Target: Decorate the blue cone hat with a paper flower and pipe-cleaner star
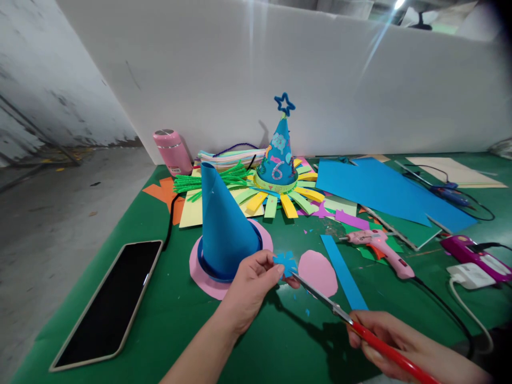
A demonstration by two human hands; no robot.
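My left hand [250,285] pinches a small blue paper flower shape [285,263] between thumb and fingers, just in front of a plain blue paper cone hat [224,224] on a pink brim. My right hand [400,346] grips red-handled scissors [340,312] whose blade tips touch the blue shape. A pink paper disc [318,272] and a blue paper strip [344,272] lie on the green table [168,314] beside the blades. Small blue scraps lie under the scissors.
A phone [110,301] lies at the left. A decorated blue hat [278,154] with coloured strips stands at the back, next to green pipe cleaners [208,181] and a pink bottle [173,152]. A pink glue gun [380,250], blue sheets [384,189] and a power strip [476,266] are at the right.
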